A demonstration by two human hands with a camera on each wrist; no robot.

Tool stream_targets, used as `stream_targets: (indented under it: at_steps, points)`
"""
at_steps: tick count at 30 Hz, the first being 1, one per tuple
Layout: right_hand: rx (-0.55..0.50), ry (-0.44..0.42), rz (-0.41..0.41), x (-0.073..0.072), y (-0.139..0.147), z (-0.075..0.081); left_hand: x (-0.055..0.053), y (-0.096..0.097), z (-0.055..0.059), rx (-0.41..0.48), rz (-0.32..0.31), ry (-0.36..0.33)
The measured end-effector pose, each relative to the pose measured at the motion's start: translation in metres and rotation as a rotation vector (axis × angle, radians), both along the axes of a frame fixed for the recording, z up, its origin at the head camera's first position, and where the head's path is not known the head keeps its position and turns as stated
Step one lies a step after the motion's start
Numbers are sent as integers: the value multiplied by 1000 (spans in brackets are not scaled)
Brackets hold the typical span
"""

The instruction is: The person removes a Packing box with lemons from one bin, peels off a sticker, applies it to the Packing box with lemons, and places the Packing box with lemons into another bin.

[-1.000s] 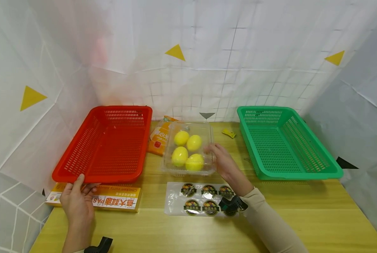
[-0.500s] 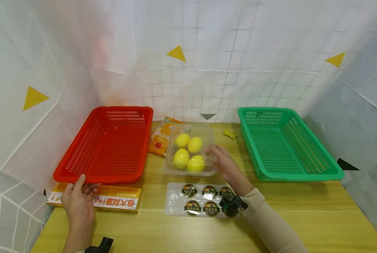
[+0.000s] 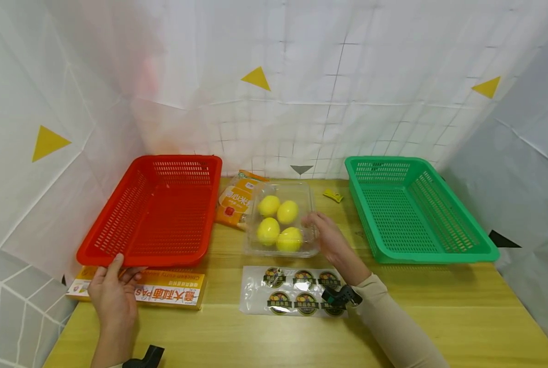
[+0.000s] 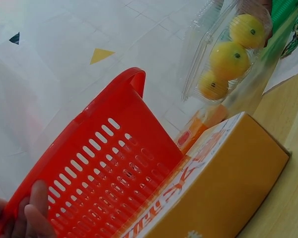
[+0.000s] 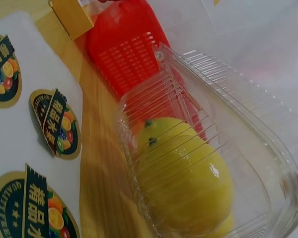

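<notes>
My left hand (image 3: 113, 294) pinches the front rim of the red basket (image 3: 163, 209), thumb over the edge; the left wrist view shows fingertips (image 4: 37, 198) bent at the rim. At the middle, my right hand (image 3: 326, 235) holds the right side of a clear plastic fruit box (image 3: 308, 197). Several yellow lemons (image 3: 268, 231) lie inside it, also visible through the ribbed wall in the right wrist view. I cannot tell whether the box touches the table. In front of it lies a sheet of round fruit stickers (image 3: 255, 291).
An orange snack bag (image 3: 232, 204) lies left of the fruit box, partly behind it. A pasta box (image 3: 177, 294) sits before the red basket. The green basket (image 3: 411, 220) stands at right, with a small yellow item (image 3: 333, 195) left of it. A white sheet (image 3: 200, 76) hangs behind.
My right hand has shifted the fruit box slightly right and nearer to me, uncovering more of the snack bag. The left hand keeps its hold on the red basket.
</notes>
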State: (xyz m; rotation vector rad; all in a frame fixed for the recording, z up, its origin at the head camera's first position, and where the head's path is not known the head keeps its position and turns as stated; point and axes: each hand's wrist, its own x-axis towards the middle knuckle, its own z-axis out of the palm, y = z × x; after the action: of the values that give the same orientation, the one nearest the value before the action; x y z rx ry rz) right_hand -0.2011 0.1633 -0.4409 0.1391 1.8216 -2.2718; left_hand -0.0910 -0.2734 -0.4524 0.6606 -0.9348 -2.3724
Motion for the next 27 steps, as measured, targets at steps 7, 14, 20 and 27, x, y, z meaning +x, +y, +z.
stream_targets:
  at_steps: [7, 14, 20, 27]
  points:
    - [23, 14, 3, -2, 4, -1, -1, 0, 0, 11, 6, 15]
    - [57, 6, -3, 3, 12, -6, -1, 1, 0, 49, 8, 32]
    - [85, 37, -17, 2, 19, -8, -1, 0, 1, 41, 13, 6]
    - [171, 8, -63, -2, 27, -8, 0, 1, 2, 23, 10, -3]
